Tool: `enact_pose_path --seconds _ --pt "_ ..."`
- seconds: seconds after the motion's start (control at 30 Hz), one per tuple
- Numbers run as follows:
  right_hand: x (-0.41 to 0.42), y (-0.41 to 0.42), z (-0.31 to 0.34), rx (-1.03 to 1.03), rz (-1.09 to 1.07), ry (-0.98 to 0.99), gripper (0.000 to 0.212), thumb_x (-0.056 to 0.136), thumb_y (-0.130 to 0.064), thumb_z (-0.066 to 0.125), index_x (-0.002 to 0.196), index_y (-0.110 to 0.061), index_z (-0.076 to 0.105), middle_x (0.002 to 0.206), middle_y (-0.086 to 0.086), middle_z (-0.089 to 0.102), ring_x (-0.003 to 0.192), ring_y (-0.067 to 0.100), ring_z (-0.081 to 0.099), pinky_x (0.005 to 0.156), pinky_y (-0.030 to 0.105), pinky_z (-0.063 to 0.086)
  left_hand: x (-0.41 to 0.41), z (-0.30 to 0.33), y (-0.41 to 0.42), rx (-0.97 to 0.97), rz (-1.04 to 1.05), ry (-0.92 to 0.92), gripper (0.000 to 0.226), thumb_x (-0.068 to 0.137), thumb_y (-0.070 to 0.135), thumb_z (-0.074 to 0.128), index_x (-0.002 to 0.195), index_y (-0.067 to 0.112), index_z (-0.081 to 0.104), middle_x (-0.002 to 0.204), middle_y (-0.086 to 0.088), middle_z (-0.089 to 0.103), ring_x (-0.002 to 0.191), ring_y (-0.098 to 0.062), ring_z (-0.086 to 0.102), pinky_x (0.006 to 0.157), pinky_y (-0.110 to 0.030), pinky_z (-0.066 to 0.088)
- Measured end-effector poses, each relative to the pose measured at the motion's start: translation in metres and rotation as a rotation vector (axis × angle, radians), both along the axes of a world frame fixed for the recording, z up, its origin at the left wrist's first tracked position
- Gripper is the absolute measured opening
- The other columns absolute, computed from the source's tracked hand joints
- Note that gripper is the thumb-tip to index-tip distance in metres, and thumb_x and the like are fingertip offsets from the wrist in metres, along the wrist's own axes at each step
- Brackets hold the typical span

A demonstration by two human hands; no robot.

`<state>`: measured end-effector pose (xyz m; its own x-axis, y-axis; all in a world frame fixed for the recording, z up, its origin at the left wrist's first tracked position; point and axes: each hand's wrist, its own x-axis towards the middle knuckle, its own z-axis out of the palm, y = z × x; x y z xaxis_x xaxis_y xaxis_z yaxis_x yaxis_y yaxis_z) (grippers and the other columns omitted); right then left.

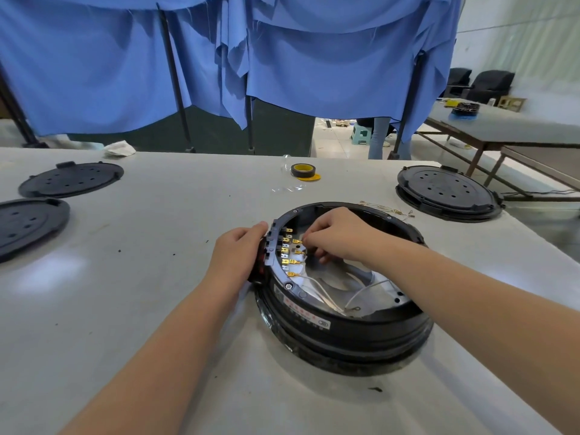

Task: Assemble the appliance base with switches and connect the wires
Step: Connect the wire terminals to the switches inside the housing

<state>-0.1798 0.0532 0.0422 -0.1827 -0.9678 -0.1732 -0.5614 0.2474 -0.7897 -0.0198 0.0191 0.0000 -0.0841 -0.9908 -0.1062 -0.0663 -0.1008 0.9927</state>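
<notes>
Nearest the camera, inside the appliance base [345,334]: white wires [326,293] lying loose, one ring-ended lead [356,308] unattached. Just beyond, right hand [339,237] curled, fingertips [309,241] pinching a small gold connector [296,241] at the switch terminals [285,251]. Below the pinch, several gold connectors already seated; others look bare, though too small to tell. Left of the pinch, left hand [241,255] gripping the outer wall over the switch block [271,246]. Judged partway: switches mounted, wiring unfinished. Farther off, spare wires [389,210], tape roll [303,171], three black covers [445,191] on the table [157,230].
</notes>
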Motion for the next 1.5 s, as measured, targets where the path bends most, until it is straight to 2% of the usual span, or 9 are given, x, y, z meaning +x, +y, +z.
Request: enact_pose_path --seconds 0.2,0.27,0.37,0.43,0.53,0.7,1.1,1.37,1.5 --pt "0.001 -0.001 -0.002 -0.017 0.015 0.005 0.011 0.086 -0.007 0.063 0.079 -0.010 0.071 0.078 0.005 0.065 0.062 0.009 0.059 0.045 0.013 0.047 -0.002 -0.004 -0.001 -0.053 -0.027 0.053 0.024 0.090 0.033 0.061 0.082 0.014 0.072 0.076 -0.005 0.073 0.067 -0.015 0.069 0.053 -0.025 0.051" --pt "0.001 0.000 -0.002 -0.024 0.012 0.000 0.010 0.086 -0.008 0.063 0.081 -0.009 0.072 0.079 0.005 0.065 0.062 0.010 0.059 0.045 0.013 0.047 -0.003 -0.006 0.000 -0.072 -0.035 0.080 0.017 0.091 0.024 0.060 0.082 0.017 0.074 0.081 -0.003 0.075 0.078 -0.018 0.071 0.061 -0.029 0.056" --pt "0.001 0.000 -0.002 -0.027 0.013 0.002 0.011 0.086 -0.008 0.064 0.079 -0.011 0.072 0.080 0.005 0.066 0.063 0.009 0.059 0.045 0.013 0.047 -0.005 -0.010 -0.002 -0.058 -0.024 0.113 0.017 0.089 0.013 0.058 0.085 0.014 0.074 0.087 -0.011 0.074 0.085 -0.028 0.071 0.075 -0.042 0.059" --pt "0.002 0.000 -0.001 -0.030 0.022 0.009 0.014 0.086 -0.009 0.064 0.076 -0.014 0.071 0.079 0.003 0.066 0.064 0.009 0.059 0.045 0.012 0.047 -0.004 -0.012 -0.004 -0.053 0.006 0.096 0.017 0.088 0.009 0.056 0.087 0.013 0.073 0.088 -0.012 0.074 0.082 -0.027 0.071 0.070 -0.039 0.059" --pt "0.002 -0.001 -0.001 -0.017 0.020 0.007 0.018 0.086 -0.008 0.063 0.072 -0.016 0.069 0.079 0.004 0.065 0.063 0.010 0.058 0.044 0.012 0.046 -0.004 -0.014 -0.006 -0.042 0.026 0.066 0.015 0.088 0.011 0.057 0.083 0.011 0.072 0.078 -0.010 0.072 0.068 -0.022 0.069 0.055 -0.030 0.052" --pt "0.001 -0.002 0.000 0.002 -0.017 -0.011 0.015 0.085 -0.007 0.063 0.074 -0.012 0.070 0.075 0.006 0.065 0.059 0.011 0.059 0.044 0.015 0.048 -0.004 -0.015 -0.007 -0.026 0.016 0.077 0.017 0.089 0.011 0.058 0.077 0.010 0.069 0.064 -0.007 0.066 0.051 -0.017 0.061 0.044 -0.027 0.045" --pt "0.002 0.000 0.000 -0.004 0.012 -0.010 0.014 0.086 -0.005 0.063 0.077 -0.012 0.071 0.077 0.005 0.066 0.060 0.009 0.059 0.043 0.011 0.044 -0.004 -0.018 -0.009 -0.063 -0.001 0.062 0.016 0.090 0.013 0.057 0.081 0.010 0.070 0.073 -0.010 0.068 0.065 -0.023 0.063 0.055 -0.032 0.047" --pt "0.002 0.000 0.000 -0.056 0.043 -0.003 0.011 0.088 -0.006 0.064 0.095 -0.003 0.072 0.075 0.004 0.066 0.060 0.006 0.059 0.048 0.011 0.049 -0.005 -0.019 -0.011 -0.087 -0.001 0.047 0.015 0.089 0.014 0.060 0.076 0.011 0.067 0.069 -0.010 0.065 0.061 -0.022 0.060 0.048 -0.029 0.043" --pt "0.002 0.000 -0.001 -0.077 0.055 0.013 0.012 0.087 -0.008 0.065 0.096 -0.004 0.072 0.074 0.001 0.066 0.060 0.005 0.059 0.047 0.009 0.047 -0.005 -0.020 -0.012 -0.092 0.002 0.050 0.015 0.088 0.014 0.060 0.076 0.011 0.067 0.069 -0.009 0.065 0.061 -0.022 0.060 0.047 -0.028 0.042"
